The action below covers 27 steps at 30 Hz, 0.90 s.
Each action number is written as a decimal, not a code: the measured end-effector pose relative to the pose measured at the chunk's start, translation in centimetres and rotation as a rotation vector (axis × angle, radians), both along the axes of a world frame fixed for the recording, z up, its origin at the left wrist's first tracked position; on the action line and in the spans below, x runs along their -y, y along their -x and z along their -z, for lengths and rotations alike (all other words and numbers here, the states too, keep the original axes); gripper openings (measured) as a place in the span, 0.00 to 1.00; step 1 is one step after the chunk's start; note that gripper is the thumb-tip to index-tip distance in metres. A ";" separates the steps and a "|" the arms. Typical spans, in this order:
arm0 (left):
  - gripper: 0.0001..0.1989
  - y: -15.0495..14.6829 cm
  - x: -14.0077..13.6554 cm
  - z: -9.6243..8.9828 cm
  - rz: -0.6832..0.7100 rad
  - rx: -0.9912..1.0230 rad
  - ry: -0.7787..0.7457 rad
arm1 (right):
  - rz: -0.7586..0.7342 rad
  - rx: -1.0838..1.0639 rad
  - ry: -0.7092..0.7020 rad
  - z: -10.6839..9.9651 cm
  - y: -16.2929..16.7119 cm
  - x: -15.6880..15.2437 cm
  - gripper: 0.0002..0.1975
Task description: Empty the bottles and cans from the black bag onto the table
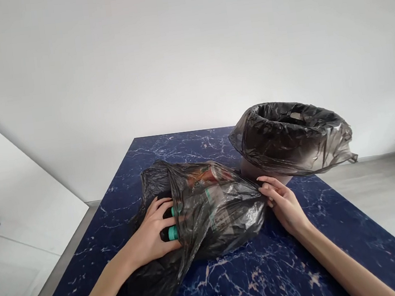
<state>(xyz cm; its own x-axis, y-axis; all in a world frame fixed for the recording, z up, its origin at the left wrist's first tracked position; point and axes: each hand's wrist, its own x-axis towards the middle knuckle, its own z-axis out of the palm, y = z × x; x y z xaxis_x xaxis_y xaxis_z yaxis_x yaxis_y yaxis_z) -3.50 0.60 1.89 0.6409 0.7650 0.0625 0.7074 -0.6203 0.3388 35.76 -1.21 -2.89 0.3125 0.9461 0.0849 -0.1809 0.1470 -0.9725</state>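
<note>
A thin black plastic bag (222, 202) lies on its side on the table, its mouth toward the left. Through the film show an orange-red thing and a pale label with a green edge; their kinds cannot be made out. My left hand (155, 232) reaches into the mouth, its fingers curved around black items with green bands (172, 232), their far ends hidden by the film. My right hand (281, 202) pinches the bag's gathered right end between thumb and fingers.
A bin (248, 168) lined with a second black bag (290, 141) stands at the table's back right, the liner folded over its rim. Beneath is a dark blue marble-patterned table (232, 283). A white wall (187, 63) rises behind; a white cabinet (14, 213) stands at left.
</note>
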 end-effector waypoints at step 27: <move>0.28 6.1 -2.3 -3.2 -0.328 0.243 0.256 | -0.063 0.009 -0.052 -0.1 0.2 0.4 0.21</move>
